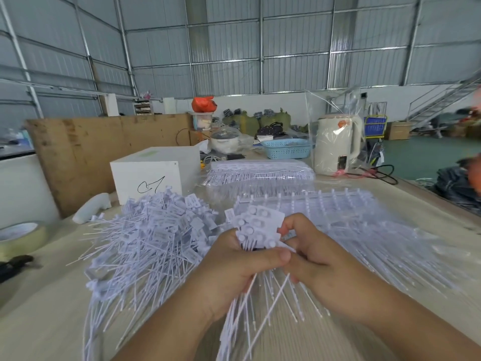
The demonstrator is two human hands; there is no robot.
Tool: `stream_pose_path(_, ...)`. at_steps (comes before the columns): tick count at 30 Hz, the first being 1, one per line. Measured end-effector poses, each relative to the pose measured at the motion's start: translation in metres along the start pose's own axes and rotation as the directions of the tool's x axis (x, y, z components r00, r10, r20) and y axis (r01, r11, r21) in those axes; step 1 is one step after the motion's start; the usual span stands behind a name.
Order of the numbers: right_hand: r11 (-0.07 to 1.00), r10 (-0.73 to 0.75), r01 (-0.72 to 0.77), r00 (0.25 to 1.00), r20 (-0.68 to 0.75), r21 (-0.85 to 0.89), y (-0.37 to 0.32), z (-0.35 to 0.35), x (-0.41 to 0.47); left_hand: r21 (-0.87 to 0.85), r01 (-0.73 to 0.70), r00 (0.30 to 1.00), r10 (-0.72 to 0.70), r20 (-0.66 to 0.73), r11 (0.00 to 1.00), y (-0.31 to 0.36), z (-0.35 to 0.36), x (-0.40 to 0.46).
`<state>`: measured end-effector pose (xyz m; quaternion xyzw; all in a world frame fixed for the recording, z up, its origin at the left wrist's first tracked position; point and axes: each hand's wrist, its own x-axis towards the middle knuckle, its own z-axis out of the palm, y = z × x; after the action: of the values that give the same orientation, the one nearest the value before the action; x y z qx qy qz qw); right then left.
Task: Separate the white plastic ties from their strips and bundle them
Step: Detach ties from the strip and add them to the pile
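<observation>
Gripping a bunch of white ties (256, 234) above the table (46, 316), both hands meet at the middle of the view. The left hand (231, 272) wraps its fingers round the stems of the bunch, thumb laid across the front, while the flat tag heads fan out above its knuckles. The right hand (316, 259) sits just beside it, thumb and forefinger pinching the edge of the topmost tag; its lower fingers curl under the stems, though how much they hold is hard to tell. Long thin tails splay downward from both fists toward the near edge of the table.

To the left lies a loose heap of separated ties (153, 238), heads and tails tangled in all directions. To the right, ties joined to their strips (346, 222) lie spread flat in rows, reaching toward the right edge.

At the far left sit a roll of tape (19, 239) and a dark tool (14, 265), blurred. Beyond the heap stands a white box (152, 174) with a black scribble on its front, and beside it clear bags of packed ties (260, 173). Farther back are a blue basket (286, 148), a cream kettle (337, 144) wrapped in clear plastic, and a brown board (86, 149) leaning upright.
</observation>
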<state>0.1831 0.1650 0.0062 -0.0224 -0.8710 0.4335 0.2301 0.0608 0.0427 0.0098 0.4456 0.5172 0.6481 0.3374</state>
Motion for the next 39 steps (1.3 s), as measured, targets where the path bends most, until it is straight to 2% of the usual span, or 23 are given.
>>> stream_pose_path(4,0.988,-0.043,0.027,0.994,0.102,0.150,-0.005,0.005,-0.001,0.074,0.024,0.989,-0.013,-0.147,0.997,0.000,0.001,0.001)
stream_pose_path(8,1.000,-0.016,0.016,1.000,0.000,-0.013,-0.001,0.003,0.002,0.058,-0.005,0.969,0.020,-0.248,0.998,0.000,-0.002,0.001)
stream_pose_path(12,0.996,-0.025,0.028,0.999,0.028,-0.080,-0.001,0.001,0.002,0.098,-0.015,0.969,0.038,-0.244,0.995,0.002,-0.001,0.000)
stream_pose_path(14,0.982,-0.014,0.010,1.000,-0.020,-0.188,-0.002,0.004,0.002,0.087,-0.005,0.961,0.029,-0.276,0.996,0.002,0.002,0.000)
stream_pose_path(16,0.914,-0.049,0.008,0.995,-0.092,-0.407,0.002,0.007,0.003,0.033,0.017,0.946,-0.006,-0.325,0.999,0.002,0.004,0.002)
stream_pose_path(18,0.832,-0.104,0.007,0.984,-0.144,-0.555,-0.002,0.008,0.003,-0.029,0.032,0.933,-0.041,-0.357,0.999,0.002,0.006,0.003)
stream_pose_path(21,0.669,-0.223,0.066,0.968,-0.115,-0.740,-0.012,0.010,0.003,-0.091,0.051,0.922,-0.082,-0.379,0.995,0.003,0.006,0.004)
stream_pose_path(23,0.555,-0.288,0.104,0.955,-0.073,-0.825,-0.017,0.011,0.002,-0.115,0.069,0.911,-0.109,-0.399,0.991,0.003,0.007,0.004)
stream_pose_path(26,0.470,-0.291,0.110,0.956,-0.036,-0.876,-0.016,0.013,0.004,-0.131,0.098,0.885,-0.146,-0.442,0.987,0.001,0.007,0.005)
stream_pose_path(29,0.514,-0.305,0.137,0.952,-0.031,-0.847,-0.014,0.012,0.006,-0.117,0.072,0.863,-0.120,-0.490,0.991,0.001,0.004,0.007)
stream_pose_path(33,0.733,-0.245,0.104,0.962,-0.119,-0.673,-0.008,0.008,0.013,0.164,-0.093,0.833,0.167,-0.528,0.982,0.002,0.015,0.004)
stream_pose_path(34,0.750,-0.246,0.106,0.961,-0.126,-0.652,-0.007,0.007,0.012,0.195,-0.108,0.816,0.199,-0.543,0.975,0.005,0.014,0.005)
stream_pose_path(36,0.683,-0.310,0.126,0.942,-0.129,-0.719,-0.012,0.004,0.008,0.157,-0.089,0.712,0.173,-0.681,0.984,0.009,-0.007,0.010)
stream_pose_path(37,0.673,-0.342,0.137,0.929,-0.141,-0.727,-0.015,0.003,0.004,0.076,-0.082,0.646,0.111,-0.756,0.994,0.011,-0.024,0.012)
stream_pose_path(38,0.688,-0.375,0.148,0.910,-0.174,-0.710,-0.016,0.002,0.001,-0.004,-0.086,0.614,0.050,-0.788,0.996,0.015,-0.039,0.013)
stream_pose_path(39,0.764,-0.377,0.153,0.895,-0.240,-0.627,-0.018,0.001,0.000,-0.039,-0.081,0.627,0.020,-0.778,0.996,0.017,-0.047,0.013)
